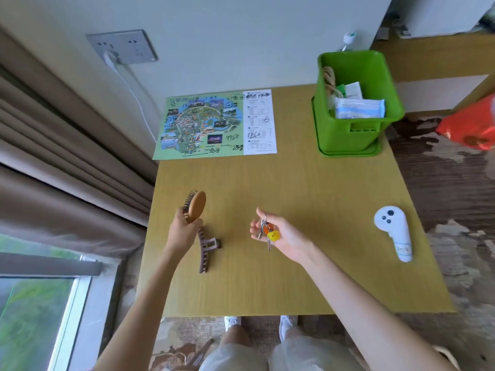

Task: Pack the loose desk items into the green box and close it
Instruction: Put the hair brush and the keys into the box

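Observation:
The open green box point(372, 135) stands at the desk's far right corner on what looks like its green lid, with a tissue pack point(359, 108), papers and a cord inside. My left hand point(184, 231) grips the handle of a wooden hairbrush point(197, 203), raised over the desk's left side. Just below that hand a brown hair claw clip point(206, 247) lies on the desk. My right hand point(281, 234), palm up near the desk's middle, holds a bunch of keys point(266, 230) with a yellow and orange charm.
A park map sheet point(217, 124) lies flat at the far left of the wooden desk point(308, 183). A white controller point(396, 231) rests near the right edge. Curtain and window sit left, a wall socket with a white cable behind, an orange bag at right.

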